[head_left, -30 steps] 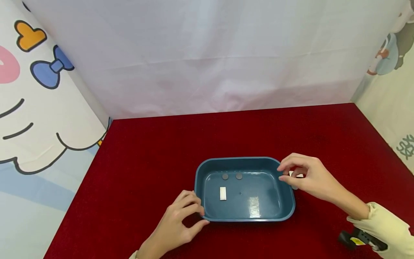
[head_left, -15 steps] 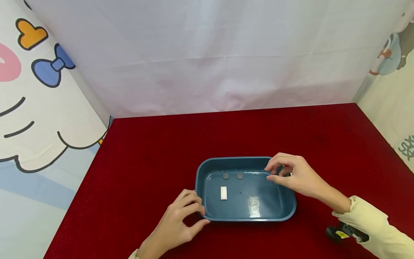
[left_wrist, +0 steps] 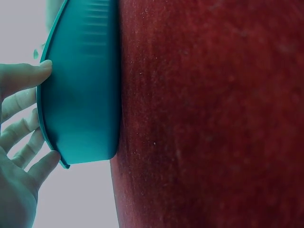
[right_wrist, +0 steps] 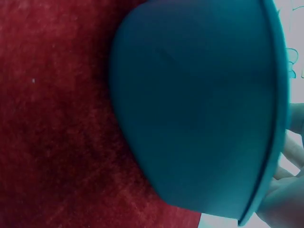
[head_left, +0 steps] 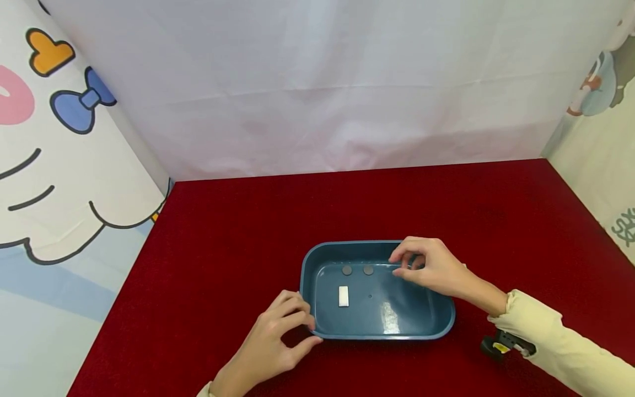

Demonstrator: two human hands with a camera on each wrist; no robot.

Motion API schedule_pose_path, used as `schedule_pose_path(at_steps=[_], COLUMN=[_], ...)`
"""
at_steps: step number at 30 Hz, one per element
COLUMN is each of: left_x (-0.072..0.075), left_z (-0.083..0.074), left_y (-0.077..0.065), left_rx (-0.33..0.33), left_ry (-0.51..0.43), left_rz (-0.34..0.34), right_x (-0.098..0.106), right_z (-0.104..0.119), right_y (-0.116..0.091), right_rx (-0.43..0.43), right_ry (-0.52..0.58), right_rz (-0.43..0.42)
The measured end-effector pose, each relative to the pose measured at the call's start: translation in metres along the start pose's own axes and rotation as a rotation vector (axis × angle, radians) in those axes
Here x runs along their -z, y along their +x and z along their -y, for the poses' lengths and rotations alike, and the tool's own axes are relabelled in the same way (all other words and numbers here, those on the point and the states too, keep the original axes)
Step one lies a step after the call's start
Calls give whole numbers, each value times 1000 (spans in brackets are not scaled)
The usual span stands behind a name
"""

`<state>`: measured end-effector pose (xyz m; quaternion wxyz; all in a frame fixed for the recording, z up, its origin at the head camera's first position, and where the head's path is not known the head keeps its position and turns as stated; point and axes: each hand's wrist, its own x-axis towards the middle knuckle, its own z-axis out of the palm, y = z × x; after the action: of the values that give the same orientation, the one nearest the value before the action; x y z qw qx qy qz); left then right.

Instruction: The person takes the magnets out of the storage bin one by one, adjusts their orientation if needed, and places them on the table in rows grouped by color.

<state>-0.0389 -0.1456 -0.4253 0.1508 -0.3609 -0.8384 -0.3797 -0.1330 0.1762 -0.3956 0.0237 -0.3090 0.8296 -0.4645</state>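
Observation:
A blue plastic basin (head_left: 414, 309) sits on the red tabletop. My left hand (head_left: 273, 336) grips its near left corner, fingers curled over the left rim and thumb at the front rim. In the left wrist view, the left hand (left_wrist: 23, 123) has its fingertips on the basin's rim. My right hand (head_left: 431, 267) hovers over the basin's far right part. Its thumb and index finger are curved, tips apart, nothing visible between them. Inside the basin lie two small grey discs (head_left: 368, 270) and a white rectangular piece (head_left: 343, 296). The basin's wall (right_wrist: 199, 104) mostly hides the right fingers in the right wrist view.
Red cloth (head_left: 238, 237) covers the table, with a white curtain (head_left: 317, 88) behind it. A cartoon-printed sheet (head_left: 74, 182) hangs at the left, another printed sheet (head_left: 600, 160) at the right. A small white thing (head_left: 464, 265) peeks out behind the right wrist.
My right hand has moved left from the basin's right rim to over its inside, close to the grey discs. The left hand and the basin have stayed in place.

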Motion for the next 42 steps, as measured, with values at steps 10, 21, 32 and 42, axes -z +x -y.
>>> schedule_pose_path(at_steps=[10,21,32,42], left_x=[-1,0,1,1], left_z=[1,2,2,1], left_y=[0,0,0,-1], left_rx=[-2,1,11,22], left_ry=[-17,-13,-24,-19], left_rz=[2,6,11,11], right_x=[-14,-32,-40,-44], right_z=[-5,-10,-9,-11], right_y=[11,22,29,27], right_rx=[-9,-2,73,115], right_ry=[-32,-158,-248,-316], right_rz=[65,123,193,235])
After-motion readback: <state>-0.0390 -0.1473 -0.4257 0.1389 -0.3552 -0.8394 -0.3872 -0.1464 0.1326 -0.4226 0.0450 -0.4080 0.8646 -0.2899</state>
